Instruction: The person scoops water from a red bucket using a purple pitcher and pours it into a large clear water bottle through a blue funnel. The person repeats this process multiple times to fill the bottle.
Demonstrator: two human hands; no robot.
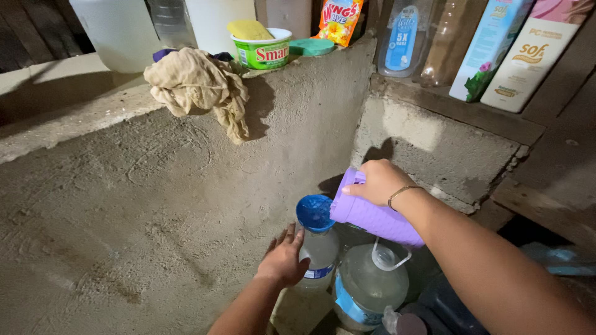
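Closest to me, low in the view, I see a large clear water jug (371, 286) with a white handle ring at its neck, and just beside it a dark container with a small pale cap (403, 322); both stand on the floor at the foot of the concrete wall (155, 205).

My left hand (284, 257) is wrapped around the shoulder of a clear plastic bottle (320, 251), fingers curled on it, holding it upright right next to the jug. A blue funnel (314, 212) sits in the bottle's mouth.

My right hand (380, 182) grips a purple pitcher (372, 214) from above, closed firmly on its top end. The pitcher is tilted over, its spout end touching or just over the rim of the funnel; I cannot tell whether liquid is running.

Further back, the rough concrete ledge (74, 111) runs along the top of the wall. A crumpled beige rag (198, 87) hangs over its edge. Behind it stand a green tub (264, 53) with a yellow sponge (248, 29) on top, a green lid-like disc (310, 46), an orange sachet (338, 20) and pale plastic containers (118, 31).

To the right, on a wooden shelf (472, 111) above a concrete block, a blue-labelled pouch (400, 40), a clear brownish bottle (444, 43) and two tall refill packs (515, 53) lean against the back wall.
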